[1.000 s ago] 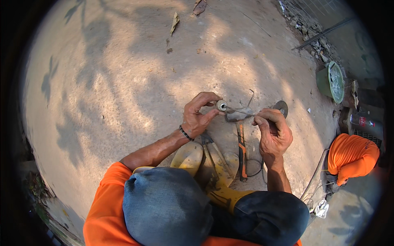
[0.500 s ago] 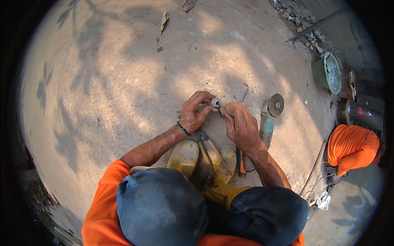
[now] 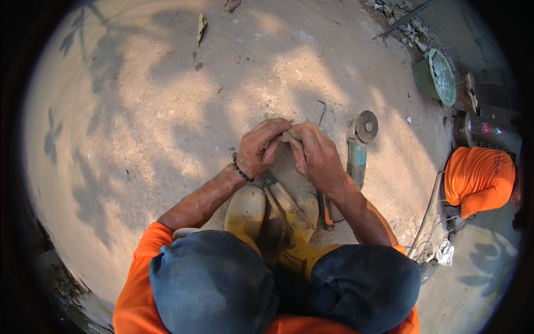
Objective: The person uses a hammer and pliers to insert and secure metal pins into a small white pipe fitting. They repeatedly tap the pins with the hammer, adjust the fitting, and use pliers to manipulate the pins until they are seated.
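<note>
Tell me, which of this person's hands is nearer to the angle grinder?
The right hand: it is a little to the left of the angle grinder. The left hand is farther left.

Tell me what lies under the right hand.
Poking out from beneath the right hand is an orange-and-black tool handle; its far end, and anything else under there, is covered.

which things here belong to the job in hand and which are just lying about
Likely the job:
- left hand and right hand, fingertips close together, anything between them hidden
- angle grinder, nearby
- bent rod, nearby

Apparently lying about:
- dry leaf
- green bucket
- clear bottle
</note>
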`<state>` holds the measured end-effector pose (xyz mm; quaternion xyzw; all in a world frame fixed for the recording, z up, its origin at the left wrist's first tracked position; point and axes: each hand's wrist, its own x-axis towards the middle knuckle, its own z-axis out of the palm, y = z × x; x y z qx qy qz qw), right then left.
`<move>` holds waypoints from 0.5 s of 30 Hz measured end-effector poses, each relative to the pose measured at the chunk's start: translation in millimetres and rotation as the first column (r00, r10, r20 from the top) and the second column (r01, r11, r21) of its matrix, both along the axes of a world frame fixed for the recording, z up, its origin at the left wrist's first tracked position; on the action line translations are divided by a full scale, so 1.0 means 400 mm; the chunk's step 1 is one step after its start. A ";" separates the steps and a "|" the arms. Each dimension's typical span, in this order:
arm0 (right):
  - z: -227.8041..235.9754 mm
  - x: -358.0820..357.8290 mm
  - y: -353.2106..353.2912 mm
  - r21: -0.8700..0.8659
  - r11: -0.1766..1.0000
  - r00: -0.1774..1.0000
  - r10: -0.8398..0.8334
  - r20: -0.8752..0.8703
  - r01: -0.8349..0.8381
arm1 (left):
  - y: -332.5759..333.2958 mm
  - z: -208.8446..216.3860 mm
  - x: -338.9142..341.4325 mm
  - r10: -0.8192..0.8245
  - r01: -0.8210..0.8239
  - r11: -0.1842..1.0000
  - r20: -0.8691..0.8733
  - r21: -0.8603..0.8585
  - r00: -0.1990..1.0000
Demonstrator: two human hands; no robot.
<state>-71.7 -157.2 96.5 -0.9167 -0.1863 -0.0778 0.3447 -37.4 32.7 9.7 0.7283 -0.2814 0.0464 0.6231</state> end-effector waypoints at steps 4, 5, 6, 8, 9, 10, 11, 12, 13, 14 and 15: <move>-0.035 -0.031 -0.031 0.208 0.972 0.987 -0.081 -0.139 0.109 | -0.009 -0.022 0.009 -0.004 0.003 1.000 0.037 0.015 0.999; -0.054 -0.051 -0.039 0.270 0.933 0.959 -0.183 -0.214 0.239 | -0.010 -0.028 0.009 0.003 -0.003 1.000 0.046 0.004 0.999; -0.078 -0.073 -0.046 0.303 0.890 0.922 -0.253 -0.293 0.340 | -0.012 -0.033 0.010 0.010 -0.010 1.000 0.041 0.004 0.999; -0.129 -0.138 -0.071 0.002 0.886 0.834 -0.434 -0.341 0.463 | -0.013 -0.038 0.010 0.013 -0.013 1.000 0.013 -0.025 1.000; -0.158 -0.172 -0.082 -0.172 0.845 0.773 -0.533 -0.344 0.506 | -0.012 -0.038 0.008 0.015 -0.015 0.999 0.004 -0.037 1.000; -0.188 -0.208 -0.088 -0.223 0.855 0.794 -0.518 -0.318 0.469 | -0.012 -0.038 0.007 0.021 -0.020 0.999 0.005 -0.035 1.000; -0.215 -0.241 -0.093 -0.286 0.846 0.799 -0.524 -0.295 0.450 | -0.012 -0.037 0.005 0.022 -0.022 0.999 0.004 -0.034 1.000; -0.239 -0.263 -0.103 -0.375 0.818 0.772 -0.555 -0.311 0.437 | -0.012 -0.035 0.003 0.023 -0.023 0.999 0.012 -0.040 1.000; -0.258 -0.273 -0.118 -0.390 0.833 0.770 -0.530 -0.355 0.393 | -0.012 -0.032 0.001 0.031 -0.031 0.999 0.007 -0.025 0.999; -0.270 -0.274 -0.137 -0.427 0.834 0.729 -0.529 -0.434 0.350 | -0.012 -0.030 0.000 0.041 -0.041 0.999 0.013 -0.015 0.999; -0.274 -0.268 -0.156 -0.453 0.849 0.664 -0.507 -0.549 0.274 | -0.012 -0.028 -0.002 0.048 -0.048 0.999 0.006 0.003 0.999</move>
